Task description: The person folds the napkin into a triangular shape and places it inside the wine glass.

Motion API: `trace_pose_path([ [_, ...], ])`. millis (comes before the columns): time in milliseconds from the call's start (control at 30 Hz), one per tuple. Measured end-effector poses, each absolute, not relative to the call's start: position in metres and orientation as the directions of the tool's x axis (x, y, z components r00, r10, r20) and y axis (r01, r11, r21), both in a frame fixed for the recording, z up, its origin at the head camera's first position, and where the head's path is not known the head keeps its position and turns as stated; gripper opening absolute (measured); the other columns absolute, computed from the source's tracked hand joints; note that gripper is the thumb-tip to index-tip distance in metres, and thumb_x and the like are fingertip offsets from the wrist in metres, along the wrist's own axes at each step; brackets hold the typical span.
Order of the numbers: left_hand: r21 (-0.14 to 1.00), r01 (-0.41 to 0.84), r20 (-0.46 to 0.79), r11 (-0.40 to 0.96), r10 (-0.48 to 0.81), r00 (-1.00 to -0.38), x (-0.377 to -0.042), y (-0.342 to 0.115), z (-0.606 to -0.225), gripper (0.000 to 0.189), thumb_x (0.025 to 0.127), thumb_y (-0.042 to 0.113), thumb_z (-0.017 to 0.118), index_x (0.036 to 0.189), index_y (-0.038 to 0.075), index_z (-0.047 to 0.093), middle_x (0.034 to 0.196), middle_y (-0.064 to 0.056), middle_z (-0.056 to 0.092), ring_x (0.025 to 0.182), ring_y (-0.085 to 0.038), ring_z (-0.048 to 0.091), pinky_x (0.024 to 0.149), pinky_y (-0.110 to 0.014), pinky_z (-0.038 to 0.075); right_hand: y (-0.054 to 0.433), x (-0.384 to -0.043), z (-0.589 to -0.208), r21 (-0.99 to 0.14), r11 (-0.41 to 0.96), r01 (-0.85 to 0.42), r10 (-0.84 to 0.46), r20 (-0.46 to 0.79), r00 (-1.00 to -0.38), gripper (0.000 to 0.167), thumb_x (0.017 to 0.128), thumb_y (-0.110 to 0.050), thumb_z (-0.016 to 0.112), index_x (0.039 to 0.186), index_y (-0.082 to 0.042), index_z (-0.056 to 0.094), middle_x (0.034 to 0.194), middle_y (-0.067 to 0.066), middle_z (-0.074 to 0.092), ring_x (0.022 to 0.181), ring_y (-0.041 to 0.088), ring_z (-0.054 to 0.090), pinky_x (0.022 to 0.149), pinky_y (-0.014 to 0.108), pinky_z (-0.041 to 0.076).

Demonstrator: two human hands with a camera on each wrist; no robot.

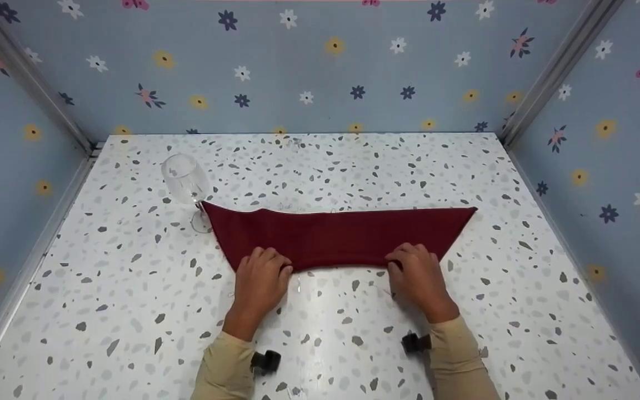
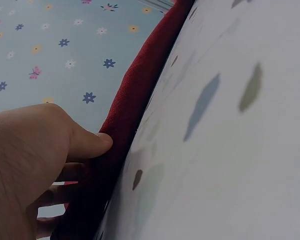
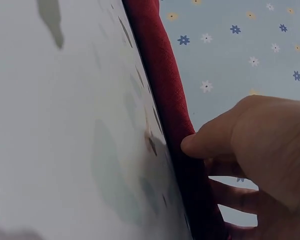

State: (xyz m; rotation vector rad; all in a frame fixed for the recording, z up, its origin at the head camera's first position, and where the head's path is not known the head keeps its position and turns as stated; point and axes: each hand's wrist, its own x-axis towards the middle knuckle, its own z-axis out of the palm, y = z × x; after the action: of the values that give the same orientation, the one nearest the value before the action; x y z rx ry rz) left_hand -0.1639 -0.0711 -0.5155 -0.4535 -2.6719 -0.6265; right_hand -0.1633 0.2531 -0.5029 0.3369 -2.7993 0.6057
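Observation:
A dark red cloth (image 1: 331, 236) lies folded into a wide band on the speckled tabletop, its far corners flaring outward. At its near edge on the left, my left hand (image 1: 261, 278) pinches the fold, thumb toward me and fingers over the top. Likewise my right hand (image 1: 417, 278) pinches the same edge farther right. Each wrist view shows a thumb against the rolled cloth edge (image 2: 135, 85) with the fingers partly hidden behind it. A clear wine glass (image 1: 185, 178) stands by the cloth's far left corner, which overlaps its stem in the head view; whether they touch I cannot tell.
Flower-patterned blue panels (image 1: 309, 66) enclose the white speckled table (image 1: 342, 339) at the back and both sides. Metal posts stand at the back corners. A black strap mount (image 1: 267, 362) sits on each wrist.

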Motion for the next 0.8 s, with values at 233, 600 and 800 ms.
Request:
trace_pose_path([
  [233,0.34,0.383,0.417,0.859,0.228,-0.88,-0.1642,-0.0721,-0.5152,0.009,0.091,0.017,0.072,0.089,0.011,0.078,0.084,-0.004,0.067,0.083,-0.028,0.058,0.075,-0.047,0.049,0.2538,-0.1629,-0.5027,-0.371,0.89,-0.265,-0.166,0.277,-0.946,0.015,0.093,-0.009,0.067,0.102,-0.01,0.078,0.099,0.004,0.071,0.093,0.03,0.061,0.08,0.05,0.046],
  [600,0.346,0.389,0.415,0.854,0.232,-0.88,-0.1647,-0.0729,-0.515,0.007,0.092,0.016,0.072,0.092,0.011,0.077,0.084,-0.003,0.069,0.08,-0.028,0.061,0.074,-0.047,0.05,0.2541,-0.1659,-0.5022,-0.44,0.88,-0.18,-0.088,0.221,-0.971,0.006,0.092,-0.007,0.066,0.096,-0.012,0.064,0.09,0.004,0.067,0.087,0.031,0.061,0.08,0.05,0.045],
  [800,0.369,0.411,0.391,0.833,0.262,-0.882,-0.1661,-0.0753,-0.5164,0.006,0.094,0.016,0.07,0.097,0.012,0.074,0.09,-0.002,0.07,0.084,-0.027,0.062,0.074,-0.044,0.05,0.2552,-0.1654,-0.5014,-0.431,0.882,-0.192,-0.107,0.214,-0.971,0.008,0.089,-0.005,0.065,0.09,-0.013,0.066,0.089,0.002,0.067,0.086,0.028,0.06,0.081,0.049,0.046],
])
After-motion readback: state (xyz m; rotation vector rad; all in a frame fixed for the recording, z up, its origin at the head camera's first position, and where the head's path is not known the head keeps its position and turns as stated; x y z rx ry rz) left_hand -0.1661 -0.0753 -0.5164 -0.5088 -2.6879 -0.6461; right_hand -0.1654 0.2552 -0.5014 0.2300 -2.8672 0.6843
